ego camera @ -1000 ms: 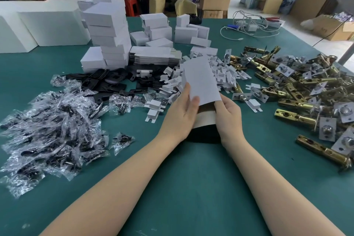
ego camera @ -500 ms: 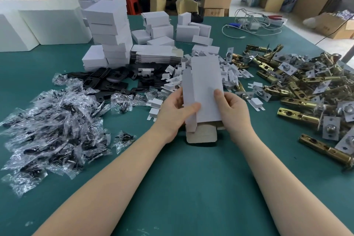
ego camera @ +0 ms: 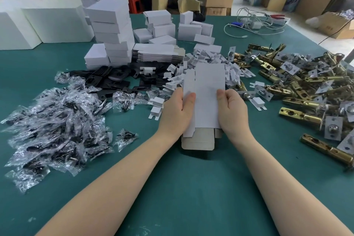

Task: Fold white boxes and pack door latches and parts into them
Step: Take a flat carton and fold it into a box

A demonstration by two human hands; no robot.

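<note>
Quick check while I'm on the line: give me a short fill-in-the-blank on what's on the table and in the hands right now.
1. Both hands, left hand and right hand, hold one flat white ____.
2. The brass latches lie on the person's ____ side.
3. The clear plastic bags hold parts coloured ____.
4. The table cover is ____.

Missing words: box; right; black; green

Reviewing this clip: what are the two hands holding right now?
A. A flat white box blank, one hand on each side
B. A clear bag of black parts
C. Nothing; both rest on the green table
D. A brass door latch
A: the left hand and right hand grip opposite long edges of the white box blank, thumbs on its top face; the brass latches lie untouched to the right.
</note>
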